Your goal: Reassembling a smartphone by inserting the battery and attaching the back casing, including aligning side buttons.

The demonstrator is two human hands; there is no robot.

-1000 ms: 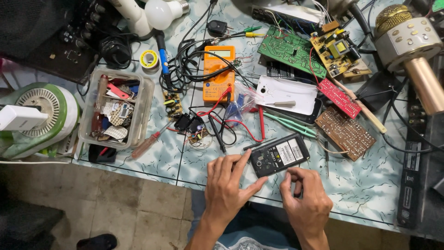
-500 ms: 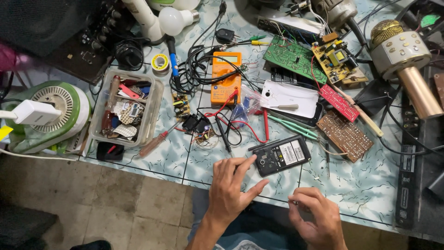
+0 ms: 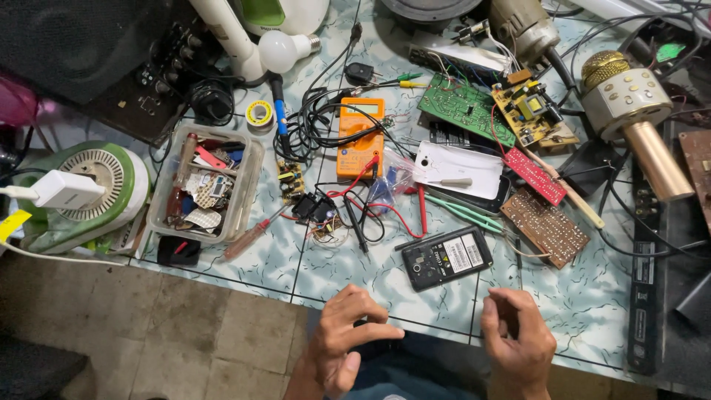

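A black phone (image 3: 446, 257) with its back cover off lies face down near the tiled table's front edge (image 3: 415, 322). My left hand (image 3: 346, 339) hovers just below that edge, left of the phone, fingers spread and curled, holding nothing I can see. My right hand (image 3: 518, 339) hangs below and to the right of the phone. Its fingers curl inward and hide the palm. Neither hand touches the phone.
Behind the phone lie an orange multimeter (image 3: 359, 137) with red and black leads, a white phone cover (image 3: 459, 169), green tweezers (image 3: 463, 211), several circuit boards (image 3: 463, 107) and a gold microphone (image 3: 637, 118). A clear parts box (image 3: 207, 185) and red-handled screwdriver (image 3: 248, 237) sit left.
Both hands have pulled back from the phone toward me, to the table's front edge. The camera has moved closer and shifted. The phone lies where it was.
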